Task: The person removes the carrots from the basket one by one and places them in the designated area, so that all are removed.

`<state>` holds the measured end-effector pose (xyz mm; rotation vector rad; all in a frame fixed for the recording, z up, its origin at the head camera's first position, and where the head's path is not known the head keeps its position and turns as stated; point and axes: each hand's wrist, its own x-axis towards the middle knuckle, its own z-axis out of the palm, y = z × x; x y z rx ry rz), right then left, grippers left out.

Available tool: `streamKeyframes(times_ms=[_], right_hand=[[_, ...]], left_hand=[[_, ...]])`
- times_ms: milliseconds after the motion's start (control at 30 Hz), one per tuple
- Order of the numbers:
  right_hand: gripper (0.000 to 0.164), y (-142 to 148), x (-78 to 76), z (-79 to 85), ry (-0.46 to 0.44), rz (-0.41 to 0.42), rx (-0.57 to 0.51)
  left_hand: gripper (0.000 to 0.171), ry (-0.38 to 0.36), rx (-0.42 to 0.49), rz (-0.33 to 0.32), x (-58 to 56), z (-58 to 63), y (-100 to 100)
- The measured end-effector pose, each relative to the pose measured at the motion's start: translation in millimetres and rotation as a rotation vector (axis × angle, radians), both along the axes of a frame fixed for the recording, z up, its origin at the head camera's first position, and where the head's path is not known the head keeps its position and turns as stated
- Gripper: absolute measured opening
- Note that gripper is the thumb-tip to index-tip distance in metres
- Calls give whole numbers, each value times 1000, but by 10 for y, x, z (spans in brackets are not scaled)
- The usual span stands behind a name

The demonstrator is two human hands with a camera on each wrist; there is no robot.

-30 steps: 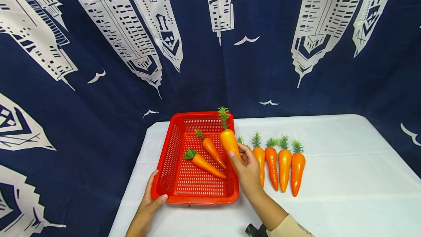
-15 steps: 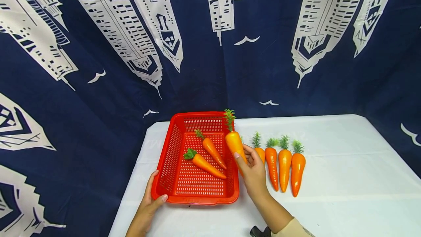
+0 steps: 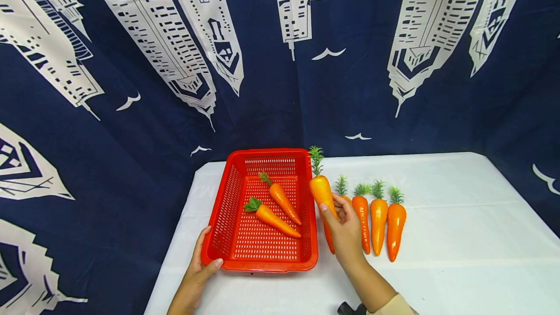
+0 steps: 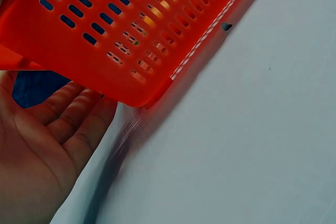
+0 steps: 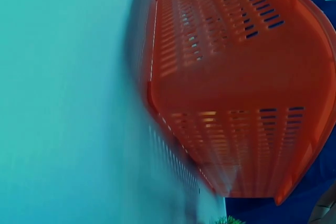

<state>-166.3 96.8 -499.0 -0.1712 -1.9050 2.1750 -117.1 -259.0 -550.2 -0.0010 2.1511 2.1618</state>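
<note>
My right hand pinches a plastic-looking carrot, green tuft upward, beside the right rim of a red basket. Below that carrot shows the tip of another carrot, mostly hidden. With its thumb over the rim and its fingers outside, my left hand grips the basket's near left corner; the left wrist view has the fingers against the basket wall. Inside the basket lie two carrots, one with a leafy top and one with a feathery top.
Several carrots stand in a row right of the basket, among them a red-orange one, a lighter one and the outermost one. A white cloth covers the table. Behind it hangs a dark blue printed curtain.
My right hand has moved right with the carrot, from over the basket's inside to just past its right rim. The left hand and basket have stayed put.
</note>
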Motion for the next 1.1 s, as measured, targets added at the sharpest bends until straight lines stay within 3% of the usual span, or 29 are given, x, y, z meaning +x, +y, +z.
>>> streamKeyframes(times_ms=[733, 1100], right_hand=[[44, 234, 17, -91, -31, -57, -39], [42, 385, 35, -76, -26, -143, -100]], left_hand=[[85, 16, 10, -21, 11, -10, -7], [85, 22, 8, -19, 7, -8, -6]])
